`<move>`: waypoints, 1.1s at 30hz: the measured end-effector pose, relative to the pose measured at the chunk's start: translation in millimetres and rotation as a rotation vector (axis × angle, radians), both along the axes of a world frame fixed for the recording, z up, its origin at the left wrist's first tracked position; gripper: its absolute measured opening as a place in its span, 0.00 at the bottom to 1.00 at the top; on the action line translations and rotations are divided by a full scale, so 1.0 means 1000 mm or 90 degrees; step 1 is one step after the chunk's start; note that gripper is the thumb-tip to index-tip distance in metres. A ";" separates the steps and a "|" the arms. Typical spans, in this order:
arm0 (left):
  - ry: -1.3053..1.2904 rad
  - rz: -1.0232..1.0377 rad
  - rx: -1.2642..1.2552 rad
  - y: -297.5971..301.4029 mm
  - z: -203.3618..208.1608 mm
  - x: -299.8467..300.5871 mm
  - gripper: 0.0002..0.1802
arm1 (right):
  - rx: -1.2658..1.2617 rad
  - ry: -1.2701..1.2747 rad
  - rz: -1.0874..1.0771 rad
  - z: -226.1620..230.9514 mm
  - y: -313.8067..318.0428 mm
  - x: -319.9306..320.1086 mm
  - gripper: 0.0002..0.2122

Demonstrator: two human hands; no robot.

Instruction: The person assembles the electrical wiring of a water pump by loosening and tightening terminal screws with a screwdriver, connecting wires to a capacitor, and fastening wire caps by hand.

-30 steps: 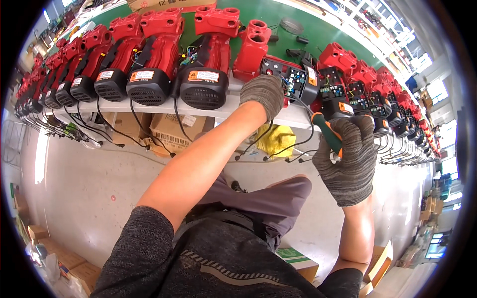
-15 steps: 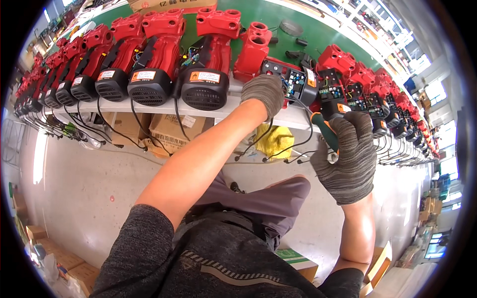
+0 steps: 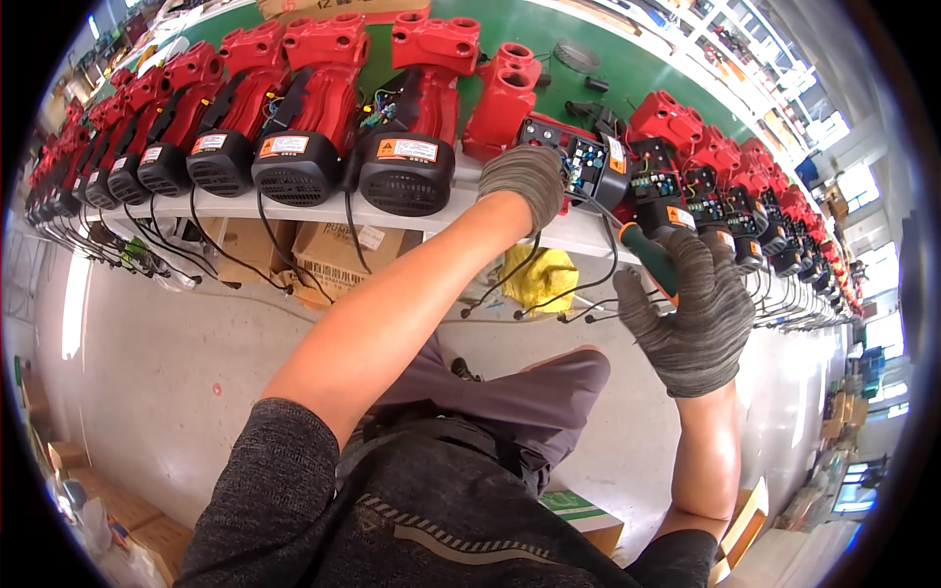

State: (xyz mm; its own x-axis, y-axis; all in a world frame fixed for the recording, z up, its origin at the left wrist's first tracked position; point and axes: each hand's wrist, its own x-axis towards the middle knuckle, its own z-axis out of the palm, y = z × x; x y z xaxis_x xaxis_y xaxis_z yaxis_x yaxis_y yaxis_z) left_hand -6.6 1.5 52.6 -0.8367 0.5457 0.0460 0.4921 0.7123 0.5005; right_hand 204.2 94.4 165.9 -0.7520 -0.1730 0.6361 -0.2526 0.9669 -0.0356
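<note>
1. Two knit-gloved hands are seen at a long workbench (image 3: 627,69) with a green top and a pale front edge.
2. The red pump with its black electronics housing uncovered (image 3: 586,167) is placed at the front edge, between two rows of similar units; its circuit board is exposed and an orange-and-white label is carried on the housing.
3. The left hand (image 3: 524,184) is laid back upward over the near left part of this pump. Its fingertips are hidden, so how tightly they are closed cannot be told.
4. The right hand (image 3: 691,306) is held half open in front of the bench, with the thumb spread from the fingers. A screwdriver with a green and orange handle (image 3: 651,261) is set against the fingers; firmness of hold cannot be determined.
5. The screwdriver shaft is directed up and leftward to the near side of the housing; its tip cannot be made out.
6. To the left, pumps with black vented end covers (image 3: 407,176) are lined up; to the right, units with exposed boards (image 3: 655,181) are noted.
7. Below the bench, a yellow bag (image 3: 545,280) and cardboard boxes (image 3: 333,263) are stored, with black power cords (image 3: 615,257) hung in front.
</note>
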 end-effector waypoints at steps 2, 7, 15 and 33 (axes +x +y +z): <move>0.001 -0.011 -0.005 0.000 0.001 0.000 0.15 | -0.021 -0.008 -0.017 -0.005 0.006 -0.001 0.16; 0.023 -0.022 0.004 0.001 -0.006 -0.007 0.15 | 0.040 -0.001 0.014 -0.001 0.003 -0.002 0.18; 0.019 -0.013 0.000 -0.001 0.002 0.001 0.14 | 0.069 -0.002 -0.009 0.000 0.002 -0.001 0.18; -0.028 0.036 0.086 0.003 0.000 0.005 0.14 | 0.061 -0.017 -0.017 0.003 0.003 -0.002 0.19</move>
